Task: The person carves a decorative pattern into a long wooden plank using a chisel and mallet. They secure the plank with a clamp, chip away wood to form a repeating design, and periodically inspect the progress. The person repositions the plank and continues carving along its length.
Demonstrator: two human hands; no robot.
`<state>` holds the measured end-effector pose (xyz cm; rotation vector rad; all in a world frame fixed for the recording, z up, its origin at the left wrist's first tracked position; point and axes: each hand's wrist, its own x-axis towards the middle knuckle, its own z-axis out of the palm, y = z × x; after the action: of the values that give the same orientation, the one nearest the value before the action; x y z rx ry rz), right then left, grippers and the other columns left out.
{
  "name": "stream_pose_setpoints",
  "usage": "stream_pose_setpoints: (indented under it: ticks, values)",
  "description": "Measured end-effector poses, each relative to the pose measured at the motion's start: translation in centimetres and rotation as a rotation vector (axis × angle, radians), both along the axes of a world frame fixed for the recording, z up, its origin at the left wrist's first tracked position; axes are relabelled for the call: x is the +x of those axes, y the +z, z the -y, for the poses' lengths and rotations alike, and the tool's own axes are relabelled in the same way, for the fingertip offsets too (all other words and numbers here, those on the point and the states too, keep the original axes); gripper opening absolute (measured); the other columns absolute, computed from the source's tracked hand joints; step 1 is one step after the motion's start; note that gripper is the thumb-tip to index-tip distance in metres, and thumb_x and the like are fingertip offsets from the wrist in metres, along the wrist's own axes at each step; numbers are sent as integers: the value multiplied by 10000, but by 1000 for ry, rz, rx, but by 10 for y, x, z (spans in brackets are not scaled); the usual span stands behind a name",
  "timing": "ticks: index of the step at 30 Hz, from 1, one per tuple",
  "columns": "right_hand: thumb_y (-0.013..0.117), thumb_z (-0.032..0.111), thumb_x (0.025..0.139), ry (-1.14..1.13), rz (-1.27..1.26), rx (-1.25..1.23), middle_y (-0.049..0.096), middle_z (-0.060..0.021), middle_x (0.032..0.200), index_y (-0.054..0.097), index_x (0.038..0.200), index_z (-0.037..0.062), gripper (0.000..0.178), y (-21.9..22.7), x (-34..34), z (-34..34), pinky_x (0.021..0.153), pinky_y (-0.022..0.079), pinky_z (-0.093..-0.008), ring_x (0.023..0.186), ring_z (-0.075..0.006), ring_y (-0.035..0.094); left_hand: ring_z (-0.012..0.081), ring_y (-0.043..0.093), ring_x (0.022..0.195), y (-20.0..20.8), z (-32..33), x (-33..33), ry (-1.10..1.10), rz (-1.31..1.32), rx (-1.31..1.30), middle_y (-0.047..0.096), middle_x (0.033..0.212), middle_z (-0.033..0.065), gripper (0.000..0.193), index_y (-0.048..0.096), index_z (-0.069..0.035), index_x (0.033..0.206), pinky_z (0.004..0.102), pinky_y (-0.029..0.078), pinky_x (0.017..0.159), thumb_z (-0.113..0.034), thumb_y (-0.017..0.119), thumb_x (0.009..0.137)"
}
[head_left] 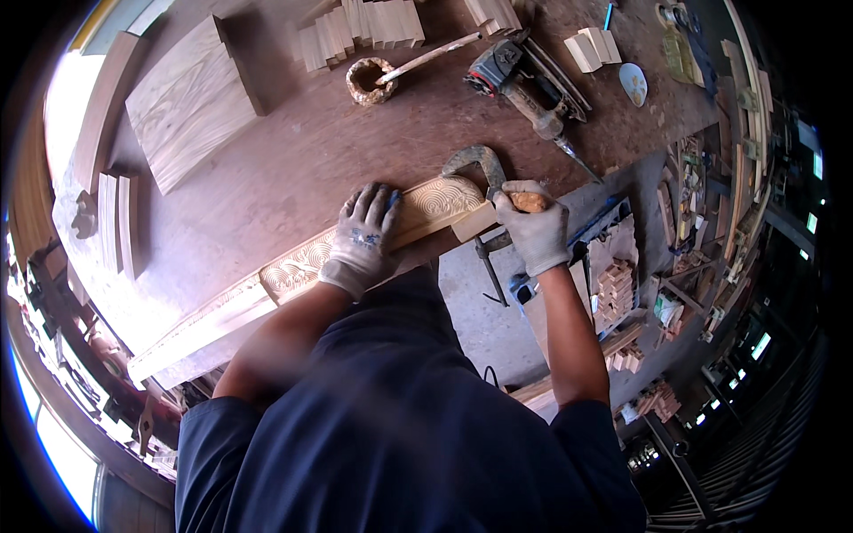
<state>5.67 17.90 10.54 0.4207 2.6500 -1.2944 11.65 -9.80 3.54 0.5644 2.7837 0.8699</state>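
A long pale board with carved scrolls lies along the near edge of the workbench. My left hand, in a light work glove, rests flat on it with the fingers stretched out; a small blue spot shows by its fingertips. My right hand, also gloved, is closed around a short brown wooden handle beside the board's right end. Whatever is at the handle's other end is hidden by the glove. Just left of that hand, a metal C-clamp grips the bench edge, its screw hanging below.
On the bench are a crusted pot with a stick across it, a power tool with a pointed bit, wood blocks and a wide plank. Below right, stacked wood pieces stand near the floor.
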Motion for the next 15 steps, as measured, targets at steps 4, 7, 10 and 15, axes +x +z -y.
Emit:
stream_pose_setpoints:
  ticks: [4,7,10,15]
  values:
    - [829,160,814,15,6,69,767,-70,812,763,912,43,166,-6,4,-2,711,581,-310,757,-115,723,441,438,1395,2,0,-1,1,1,19,508,1461,253,851,505,1,1440,579,326,1174,-385,783,735]
    - [824,172,817,25,14,81,769,-76,818,766,917,51,167,-4,4,2,707,579,-321,752,-131,729,450,454,1379,5,1,-2,3,-5,34,514,1443,263,854,487,8,1440,584,346,1157,-383,802,749]
    - [822,186,821,52,15,125,768,-89,822,765,916,53,174,0,3,6,707,577,-330,748,-153,735,457,463,1368,7,1,-3,11,-14,44,517,1436,267,859,482,13,1436,586,361,1144,-380,814,748]
    - [823,200,824,69,-26,168,765,-100,822,761,914,52,184,3,5,12,716,577,-335,745,-169,737,461,470,1360,7,1,-2,18,-30,61,519,1435,265,865,490,13,1430,587,370,1135,-371,818,728]
